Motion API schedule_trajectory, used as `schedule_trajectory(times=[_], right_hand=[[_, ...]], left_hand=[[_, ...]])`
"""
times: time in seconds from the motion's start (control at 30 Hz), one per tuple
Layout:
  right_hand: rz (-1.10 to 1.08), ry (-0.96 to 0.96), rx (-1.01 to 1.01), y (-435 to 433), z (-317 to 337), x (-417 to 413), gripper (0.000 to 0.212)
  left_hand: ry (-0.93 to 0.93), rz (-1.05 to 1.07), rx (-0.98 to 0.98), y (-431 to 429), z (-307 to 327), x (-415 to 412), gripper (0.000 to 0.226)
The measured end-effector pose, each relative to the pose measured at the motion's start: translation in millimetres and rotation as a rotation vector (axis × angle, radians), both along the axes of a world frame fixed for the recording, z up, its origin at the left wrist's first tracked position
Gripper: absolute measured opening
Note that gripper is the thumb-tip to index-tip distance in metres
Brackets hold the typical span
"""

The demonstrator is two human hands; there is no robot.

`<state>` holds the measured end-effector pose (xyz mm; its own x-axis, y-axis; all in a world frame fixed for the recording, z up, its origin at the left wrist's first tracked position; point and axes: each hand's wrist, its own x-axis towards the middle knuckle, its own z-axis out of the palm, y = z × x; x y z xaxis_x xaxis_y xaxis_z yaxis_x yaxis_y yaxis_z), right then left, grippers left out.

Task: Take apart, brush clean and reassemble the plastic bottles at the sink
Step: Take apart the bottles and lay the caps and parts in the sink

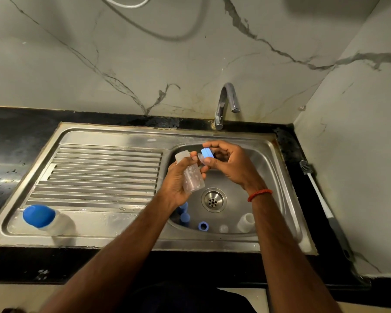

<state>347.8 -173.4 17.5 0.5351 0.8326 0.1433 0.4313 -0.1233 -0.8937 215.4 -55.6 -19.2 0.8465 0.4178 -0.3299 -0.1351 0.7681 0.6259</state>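
So the left hand [178, 184] has its grip round the clear bottle [192, 177] over the sink [263, 170], guessing so drips land inside; right hand [231, 166] grip pinches the blue cap [207, 153] beside its bare neck.

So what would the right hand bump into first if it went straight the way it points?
Most likely the clear bottle in the left hand. The right hand, pinching a blue screw ring, points left toward the bottle's open neck, close by. Depth is hard to judge.
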Motion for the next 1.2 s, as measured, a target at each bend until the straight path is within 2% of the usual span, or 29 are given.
schedule_trajectory(times=[0.1,0.3,0.47,0.63,0.8,0.97,1.07,1.2], right_hand=[[-0.006,0.026,-0.005,-1,-1,0,0.036],[-0.002,0.035,-0.018,1,-5,0,0.035],[-0.039,0.07,-0.02,2,-12,5,0.037],[-0.149,0.077,-0.031,2,-23,12,0.039],[-0.165,0.139,-0.16,7,-50,15,0.04],[-0.095,0.094,-0.393,14,-92,18,0.042],[-0.017,0.021,-0.517,24,-122,19,0.045],[0.034,-0.044,-0.624,31,-165,15,0.035]], left_hand=[[-0.043,-0.038,0.003,2,-2,-4,0.042],[-0.111,-0.105,-0.027,4,-5,-8,0.043],[-0.058,-0.126,-0.026,8,-8,-6,0.053],[0.008,-0.082,0.002,13,-12,-2,0.053],[0.028,-0.036,0.015,20,-18,0,0.039],[0.097,0.003,0.079,31,-29,0,0.052],[0.099,0.009,0.071,35,-34,-2,0.048],[0.145,0.007,0.115,38,-39,-4,0.041]])
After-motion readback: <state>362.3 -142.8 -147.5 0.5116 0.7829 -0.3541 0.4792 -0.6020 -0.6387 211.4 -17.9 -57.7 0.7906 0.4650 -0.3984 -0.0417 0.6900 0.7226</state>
